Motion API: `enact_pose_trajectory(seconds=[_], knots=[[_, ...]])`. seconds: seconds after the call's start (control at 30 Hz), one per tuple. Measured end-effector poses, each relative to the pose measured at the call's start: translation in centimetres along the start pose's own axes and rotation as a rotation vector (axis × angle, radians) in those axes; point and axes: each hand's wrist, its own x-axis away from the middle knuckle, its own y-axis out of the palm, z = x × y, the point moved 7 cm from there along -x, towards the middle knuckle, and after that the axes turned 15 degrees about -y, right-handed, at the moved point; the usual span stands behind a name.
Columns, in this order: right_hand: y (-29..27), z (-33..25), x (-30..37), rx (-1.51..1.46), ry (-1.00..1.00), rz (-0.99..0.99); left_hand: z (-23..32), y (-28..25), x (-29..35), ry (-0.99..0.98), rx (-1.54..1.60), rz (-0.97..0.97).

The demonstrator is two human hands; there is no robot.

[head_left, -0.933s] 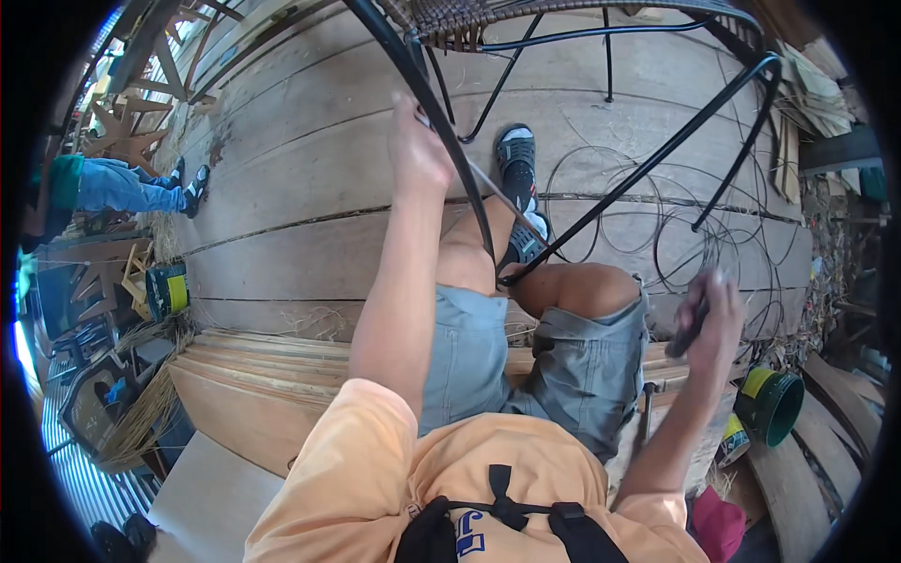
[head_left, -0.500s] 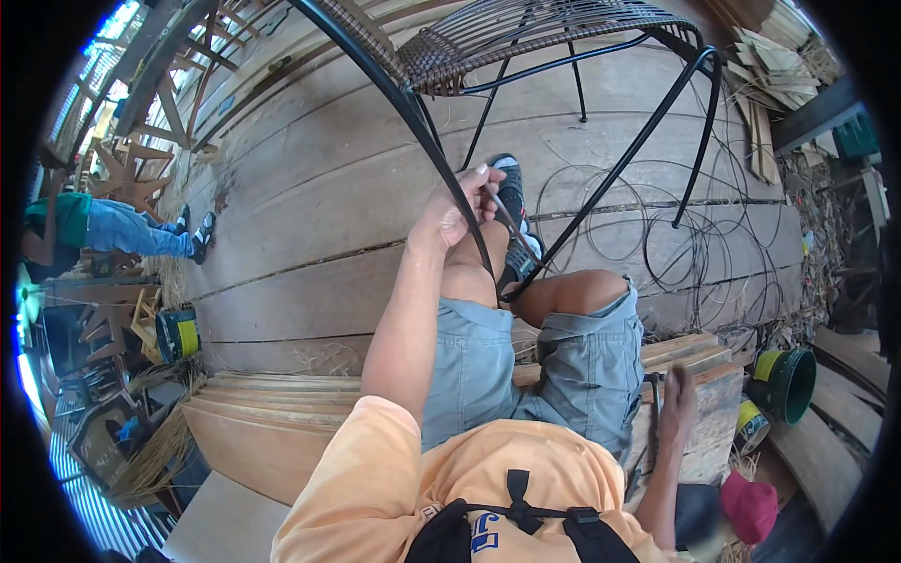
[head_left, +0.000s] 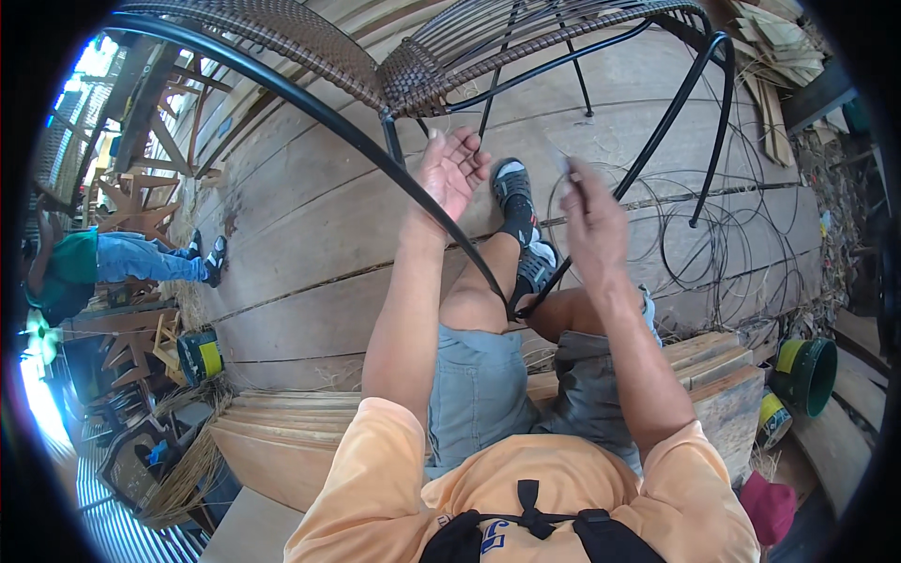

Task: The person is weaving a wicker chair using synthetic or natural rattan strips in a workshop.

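Observation:
A chair with a woven brown seat (head_left: 413, 77) and black metal frame (head_left: 352, 145) stands before me, part of its frame coming down between my knees. My left hand (head_left: 450, 174) is palm up beside the frame's left bar, fingers apart and slightly curled. No held thing shows in it. To the right, my right hand (head_left: 596, 220) is closed round a slim knife-like tool (head_left: 561, 158). Its thin pale tip points up and left toward the seat; motion blurs it. The tool's grip is mostly hidden by my fingers.
Loose dark cane strands (head_left: 718, 235) lie coiled on the plank floor right of the chair. Stacked boards (head_left: 282, 441) are beneath me. A green bucket (head_left: 805, 377) stands at right, another bucket (head_left: 199, 357) at left. A person in jeans (head_left: 150, 256) is at far left.
My right hand has risen from the boards at my right side to beside the chair frame, now with the slim tool. My left hand has opened; the thin strip it held no longer shows.

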Motion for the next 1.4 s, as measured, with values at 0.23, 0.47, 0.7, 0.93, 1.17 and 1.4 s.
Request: enact_pose_trajectory(seconds=[0.23,0.47,0.7,0.93,1.17,1.4], knots=[[-2.2,1.4,-3.5,0.147,0.005,0.041,-1.4,-1.6,0.9,0.171,-0.392,0.305],[1.0,0.3,-9.0,0.238,-0.03,-0.181,1.1,-0.7,1.7,0.327,-0.698,0.443],[4.4,9.4,3.3,-0.498,0.679,0.158,-0.1,0.2,7.5,0.434,-0.338,0.566],[11.5,10.5,-1.3,-0.9,0.763,-0.023,-3.4,8.2,14.7,0.847,-0.705,0.447],[14.9,11.3,-6.7,-1.174,0.625,-0.039,-0.3,9.9,2.9,0.521,-0.595,0.394],[15.6,13.4,-8.5,-1.308,0.521,0.032,2.4,9.9,-2.6,0.446,-0.368,0.357]])
